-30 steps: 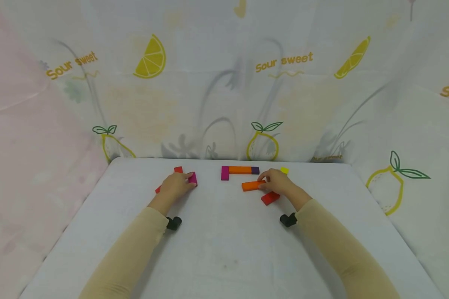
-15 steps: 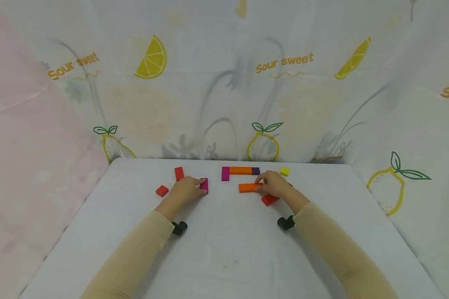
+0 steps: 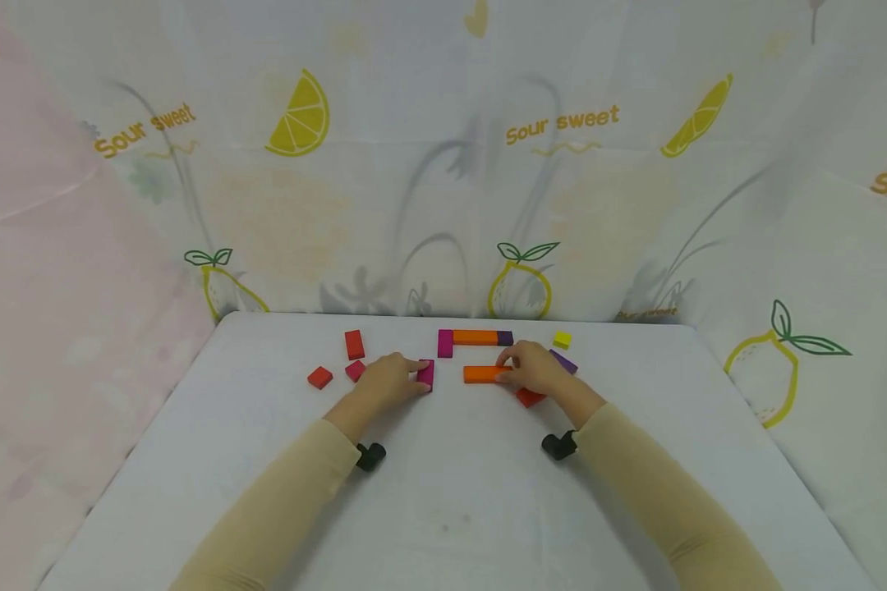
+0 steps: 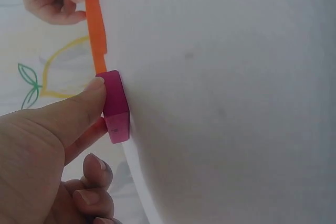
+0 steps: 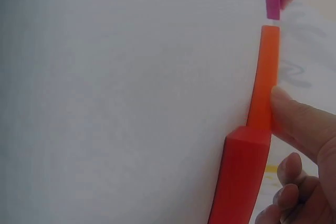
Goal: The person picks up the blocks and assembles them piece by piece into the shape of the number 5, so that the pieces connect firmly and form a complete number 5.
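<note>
Between thumb and finger, my left hand [image 3: 386,381] pinches a magenta block [image 3: 425,375], which stands lengthwise away from me on the white table; the left wrist view shows the same magenta block [image 4: 115,103] up close. My right hand [image 3: 534,369] pinches the right end of a long orange block [image 3: 484,375] lying crosswise. A narrow gap separates the two blocks, visible in the right wrist view beyond the orange block [image 5: 264,72]. Behind them lies a row of touching blocks: a magenta one [image 3: 445,344], an orange one [image 3: 475,337] and a dark purple one [image 3: 505,337].
Left of my left hand lie red blocks [image 3: 354,345] [image 3: 320,377] and a pinkish-red block [image 3: 356,371]. Around my right hand are a red block [image 3: 530,397], a purple block [image 3: 564,362] and a yellow block [image 3: 562,340]. A printed cloth [image 3: 406,189] hangs behind the table.
My left hand has carried the magenta block rightward and slightly nearer me, uncovering the pinkish-red block. My right hand has shifted the orange block a little left and squared it crosswise.
</note>
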{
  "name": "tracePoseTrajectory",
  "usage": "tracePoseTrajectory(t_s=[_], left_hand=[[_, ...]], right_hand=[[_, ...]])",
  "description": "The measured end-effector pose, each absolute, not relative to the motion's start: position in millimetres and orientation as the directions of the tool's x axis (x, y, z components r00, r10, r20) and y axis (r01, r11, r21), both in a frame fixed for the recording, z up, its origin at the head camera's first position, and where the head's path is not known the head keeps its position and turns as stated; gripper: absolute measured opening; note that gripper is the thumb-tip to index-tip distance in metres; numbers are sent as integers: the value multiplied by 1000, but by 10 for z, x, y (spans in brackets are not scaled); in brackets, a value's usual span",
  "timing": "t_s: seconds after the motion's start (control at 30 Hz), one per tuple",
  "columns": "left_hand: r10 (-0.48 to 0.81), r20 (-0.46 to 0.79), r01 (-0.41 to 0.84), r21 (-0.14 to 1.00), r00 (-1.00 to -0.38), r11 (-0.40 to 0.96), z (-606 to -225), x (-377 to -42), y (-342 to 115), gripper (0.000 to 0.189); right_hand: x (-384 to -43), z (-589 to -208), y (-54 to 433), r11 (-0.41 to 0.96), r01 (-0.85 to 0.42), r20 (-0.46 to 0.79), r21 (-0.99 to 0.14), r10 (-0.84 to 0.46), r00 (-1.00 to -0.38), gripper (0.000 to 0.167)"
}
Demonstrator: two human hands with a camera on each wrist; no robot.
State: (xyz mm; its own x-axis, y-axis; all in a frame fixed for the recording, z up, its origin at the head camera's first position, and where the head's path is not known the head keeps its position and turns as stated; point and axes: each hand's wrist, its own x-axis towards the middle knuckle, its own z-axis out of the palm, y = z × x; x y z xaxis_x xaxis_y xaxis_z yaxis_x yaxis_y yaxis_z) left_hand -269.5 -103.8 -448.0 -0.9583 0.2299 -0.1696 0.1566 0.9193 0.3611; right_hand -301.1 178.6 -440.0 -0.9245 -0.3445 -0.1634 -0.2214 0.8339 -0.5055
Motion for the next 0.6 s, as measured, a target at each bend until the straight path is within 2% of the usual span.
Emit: tracePoseTrajectory(t_s=[0.33,0.6], left_hand=[[244,-169,167,374,-955,912,-4513,-2686,-882,63],[201,-160,122,404,-966,907,-4494,-2677,-910,67]], right_hand=[[-2991,-4403,1715,824,-256,-147,-506,-375,-916,28],[-2981,-4384,1787,839,-209,-174,-503,-335,-926,30]])
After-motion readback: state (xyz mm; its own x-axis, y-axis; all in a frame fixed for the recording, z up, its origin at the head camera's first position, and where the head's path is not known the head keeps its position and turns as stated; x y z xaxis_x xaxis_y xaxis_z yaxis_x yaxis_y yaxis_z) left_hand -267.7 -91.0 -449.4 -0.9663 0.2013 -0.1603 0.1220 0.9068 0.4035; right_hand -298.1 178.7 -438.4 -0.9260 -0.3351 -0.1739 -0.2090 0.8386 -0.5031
